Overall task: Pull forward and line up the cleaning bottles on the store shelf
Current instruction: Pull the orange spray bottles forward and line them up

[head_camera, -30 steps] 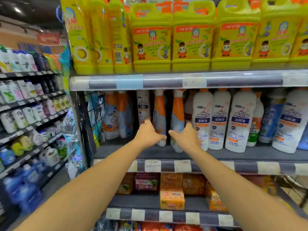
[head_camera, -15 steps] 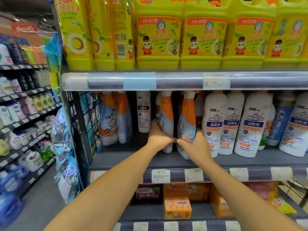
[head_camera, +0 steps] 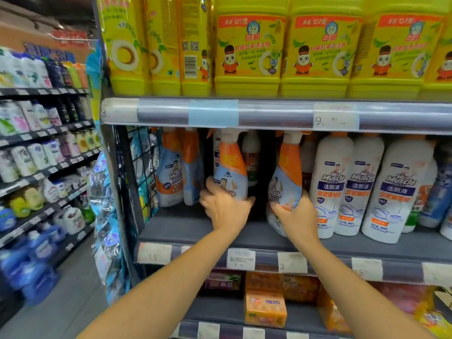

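Gripping one orange-and-blue spray bottle by its base, the left hand holds it raised off the middle shelf, while the right hand clasps a second spray bottle just beside a row of white bottles. Yellow jugs crowd the shelf above.

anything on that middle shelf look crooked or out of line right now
Yes. The spray bottle in the right hand leans left, its base lifted off the middle shelf. The spray bottle in the left hand is lifted too, roughly upright. A dark gap shows between them. The white bottles stand neatly.
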